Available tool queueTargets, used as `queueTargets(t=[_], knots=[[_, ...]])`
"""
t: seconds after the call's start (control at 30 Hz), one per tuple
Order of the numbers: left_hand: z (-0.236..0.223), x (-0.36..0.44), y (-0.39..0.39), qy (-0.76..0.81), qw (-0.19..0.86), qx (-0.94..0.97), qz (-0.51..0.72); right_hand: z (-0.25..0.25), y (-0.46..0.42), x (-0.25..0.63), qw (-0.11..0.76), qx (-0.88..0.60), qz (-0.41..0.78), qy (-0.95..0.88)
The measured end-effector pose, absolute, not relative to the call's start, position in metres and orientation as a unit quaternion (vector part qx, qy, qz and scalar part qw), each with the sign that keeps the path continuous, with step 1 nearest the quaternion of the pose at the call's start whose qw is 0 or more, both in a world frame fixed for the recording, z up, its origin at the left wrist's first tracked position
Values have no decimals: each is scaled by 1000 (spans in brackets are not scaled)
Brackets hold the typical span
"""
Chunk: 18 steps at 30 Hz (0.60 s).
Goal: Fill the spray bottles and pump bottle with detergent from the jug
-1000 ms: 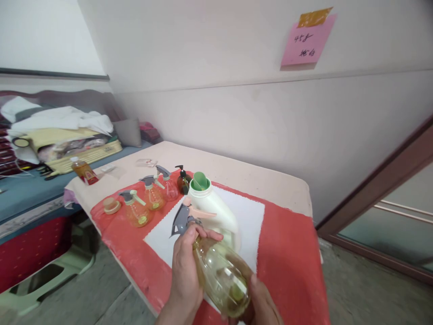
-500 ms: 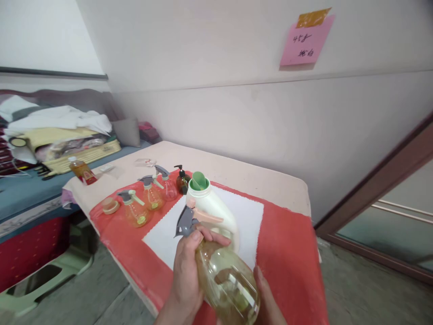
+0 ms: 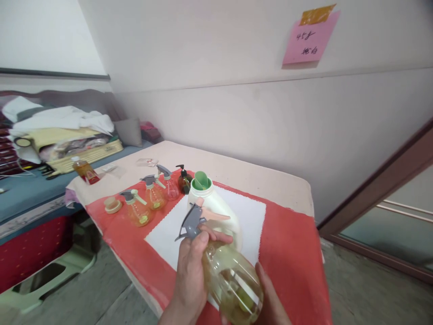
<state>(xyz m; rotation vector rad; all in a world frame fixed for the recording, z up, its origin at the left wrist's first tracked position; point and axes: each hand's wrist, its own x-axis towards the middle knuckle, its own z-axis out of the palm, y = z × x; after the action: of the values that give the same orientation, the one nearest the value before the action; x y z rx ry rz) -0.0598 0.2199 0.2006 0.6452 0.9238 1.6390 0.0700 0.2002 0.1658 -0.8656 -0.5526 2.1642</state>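
A clear yellowish spray bottle (image 3: 232,280) with a grey and pink trigger head (image 3: 196,219) is held over the near edge of the table. My left hand (image 3: 191,275) is wrapped round its neck, just under the head. My right hand (image 3: 270,302) cups the bottle's bottom from the right; its fingers are mostly hidden behind the bottle. Just beyond stands a white jug (image 3: 216,212) with a green funnel (image 3: 201,180) in its mouth, on a white sheet (image 3: 246,216) laid over a red cloth (image 3: 291,253).
Three small spray bottles (image 3: 150,201) and a dark pump bottle (image 3: 183,179) stand in a row at the left of the red cloth, with a round lid (image 3: 111,205) and an amber bottle (image 3: 84,170) further left. A wall runs behind; a cluttered bed lies to the left.
The spray bottle has shifted slightly to the right in both hands and its trigger head has risen a little. The view has moved slightly.
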Motion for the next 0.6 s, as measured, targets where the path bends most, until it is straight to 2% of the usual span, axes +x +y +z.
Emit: queueTargets(t=[0.1,0.23,0.37,0.5,0.57,0.6], knots=[[198,-59,220,389,555,252,691,165,200,67,337,-319,872,-159],[196,-58,222,390,558,241,691,161,198,68,386,-322,852,-148],[203,-50,221,384,569,272,674,152,202,73,461,-299,801,-238],[209,-42,215,354,646,337,587,143,211,82,471,-275,762,-350],[210,-44,212,359,617,364,598,141,215,86,469,-277,751,-374],[210,-48,212,376,569,372,630,141,217,88,474,-282,744,-377]])
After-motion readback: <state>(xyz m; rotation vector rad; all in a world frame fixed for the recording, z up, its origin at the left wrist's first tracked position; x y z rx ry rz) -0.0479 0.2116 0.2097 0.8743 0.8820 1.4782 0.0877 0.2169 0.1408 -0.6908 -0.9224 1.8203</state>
